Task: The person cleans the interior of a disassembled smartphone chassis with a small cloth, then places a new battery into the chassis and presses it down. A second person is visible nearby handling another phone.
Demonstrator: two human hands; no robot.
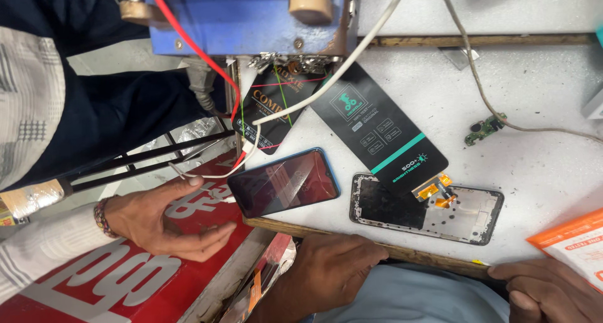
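Note:
My left hand [333, 269] rests with curled fingers on the wooden front edge of the white bench [502, 160] and holds nothing. My right hand [546, 290] lies flat at the bottom right corner, empty, beside an orange packet [573, 240]. Just beyond my left hand lies a blue-framed phone [284, 183] with a dark screen and a white cable plugged into it. To its right a bare phone frame [433, 209] lies flat, with a black-filmed display panel [377, 131] joined to it by an orange flex. Another person's hand [160, 222] with a bead bracelet hovers open left of the phone.
A blue machine [251, 15] stands at the back with red and white wires trailing down. A second black display panel [276, 103] lies under the wires. A small green circuit board [485, 129] hangs on a grey cable. A red printed board [125, 273] lies at lower left.

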